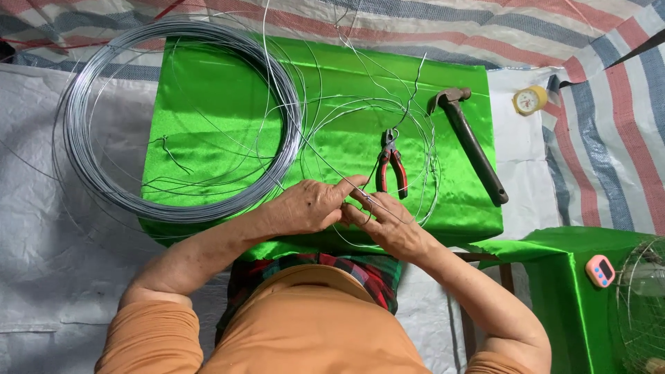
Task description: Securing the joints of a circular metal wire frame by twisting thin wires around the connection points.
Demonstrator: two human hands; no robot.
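Note:
My left hand [309, 206] and my right hand [386, 221] meet at the near edge of a table covered in bright green cloth [208, 104]. Both pinch a thin strand of grey wire [325, 168] that runs up and away from the fingers. A small loose loop of the same wire [429, 138] lies around my hands. Red-handled pliers [390, 165] lie just beyond my fingers. A large coil of grey wire [104, 187] rests on the left, hanging over the table's edge.
A hammer [472, 144] with a dark handle lies to the right of the pliers. A yellow tape measure [529, 100] sits on the striped tarpaulin. At the lower right, a pink timer [600, 270] and a wire cage [641, 305] stand on another green surface.

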